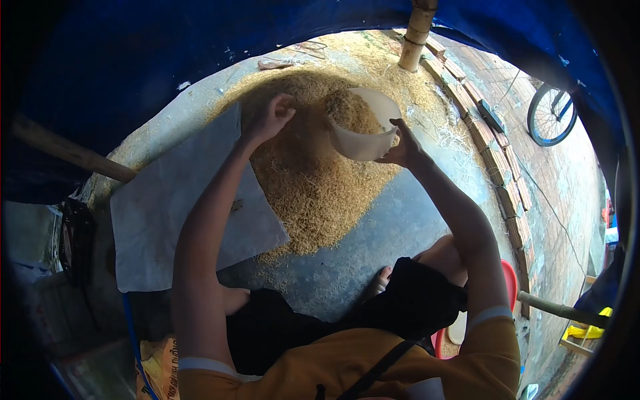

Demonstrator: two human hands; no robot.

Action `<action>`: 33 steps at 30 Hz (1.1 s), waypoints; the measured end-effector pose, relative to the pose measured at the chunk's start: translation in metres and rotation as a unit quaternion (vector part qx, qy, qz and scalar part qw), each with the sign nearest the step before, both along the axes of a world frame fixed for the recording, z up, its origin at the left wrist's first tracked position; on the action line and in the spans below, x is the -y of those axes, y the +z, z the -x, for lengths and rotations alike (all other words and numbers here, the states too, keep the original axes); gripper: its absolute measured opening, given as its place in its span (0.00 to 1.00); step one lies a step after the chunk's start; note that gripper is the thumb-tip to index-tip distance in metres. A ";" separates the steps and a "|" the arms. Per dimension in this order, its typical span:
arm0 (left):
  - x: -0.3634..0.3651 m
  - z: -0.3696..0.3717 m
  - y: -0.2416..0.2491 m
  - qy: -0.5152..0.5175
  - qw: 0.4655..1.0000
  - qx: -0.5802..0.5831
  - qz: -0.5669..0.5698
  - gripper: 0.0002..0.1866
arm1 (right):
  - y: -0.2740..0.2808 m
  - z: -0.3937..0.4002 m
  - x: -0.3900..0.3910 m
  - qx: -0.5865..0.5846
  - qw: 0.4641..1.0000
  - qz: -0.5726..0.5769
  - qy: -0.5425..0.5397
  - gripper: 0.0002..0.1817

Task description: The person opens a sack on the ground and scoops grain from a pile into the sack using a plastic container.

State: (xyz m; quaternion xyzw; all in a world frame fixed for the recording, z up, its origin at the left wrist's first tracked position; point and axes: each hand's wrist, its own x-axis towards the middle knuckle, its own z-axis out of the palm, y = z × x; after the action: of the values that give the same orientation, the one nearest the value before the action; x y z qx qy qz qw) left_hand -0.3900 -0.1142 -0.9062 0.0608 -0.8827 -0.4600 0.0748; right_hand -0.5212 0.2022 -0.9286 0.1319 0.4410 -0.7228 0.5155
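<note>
My right hand grips the rim and side of a white plastic bowl, which is tilted toward the far left. Brown husk-like material fills much of the bowl up to its far edge. Under and around the bowl spreads a large pile of the same loose husks on the grey floor. To the left of the bowl, my left hand hovers over the pile with its fingers loosely curled and apart; I see nothing in it. A white sheet lies beside the pile, partly under its left edge.
A row of bricks borders the floor on the right, with a bicycle wheel beyond. A bamboo post stands at the back. Blue tarpaulin hangs overhead. A red-rimmed item sits by my right side, an orange printed sack at left.
</note>
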 end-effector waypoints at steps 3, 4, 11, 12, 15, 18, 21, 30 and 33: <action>0.051 -0.028 -0.034 0.129 0.979 0.097 0.122 0.31 | 0.006 -0.001 0.002 0.003 0.998 0.008 -0.070 0.48; 0.055 -0.040 -0.052 0.141 0.977 0.101 0.123 0.31 | 0.004 0.000 0.002 -0.010 0.998 0.018 -0.058 0.50; 0.018 -0.099 -0.065 0.194 0.894 0.376 0.148 0.38 | 0.007 -0.005 0.021 -0.029 0.999 0.007 -0.035 0.51; 0.019 -0.102 -0.068 0.192 0.892 0.379 0.151 0.36 | 0.008 -0.007 0.024 -0.040 0.999 0.005 -0.032 0.51; 0.045 -0.104 -0.067 0.132 0.905 0.404 0.014 0.29 | 0.019 -0.014 0.032 -0.028 0.999 0.014 -0.031 0.50; 0.082 -0.114 -0.077 0.094 0.907 0.394 -0.121 0.20 | 0.019 -0.012 0.036 -0.048 0.999 0.017 -0.018 0.49; 0.108 -0.135 -0.049 0.163 0.911 0.337 -0.175 0.17 | 0.036 -0.025 0.044 -0.063 0.998 0.009 0.004 0.48; 0.128 -0.164 0.097 0.191 0.945 0.230 0.132 0.22 | 0.084 -0.098 0.119 0.004 0.992 0.109 0.059 0.46; 0.134 -0.168 0.103 0.143 0.929 0.311 0.142 0.28 | 0.094 -0.126 0.159 0.036 0.982 0.129 0.132 0.45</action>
State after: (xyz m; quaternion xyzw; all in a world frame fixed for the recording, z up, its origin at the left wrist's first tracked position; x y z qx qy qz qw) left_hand -0.2219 -0.2484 -0.8036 0.3149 -0.8998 -0.2723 -0.1311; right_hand -0.3956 0.0428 -0.8345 0.0304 0.3385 -0.6939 0.6349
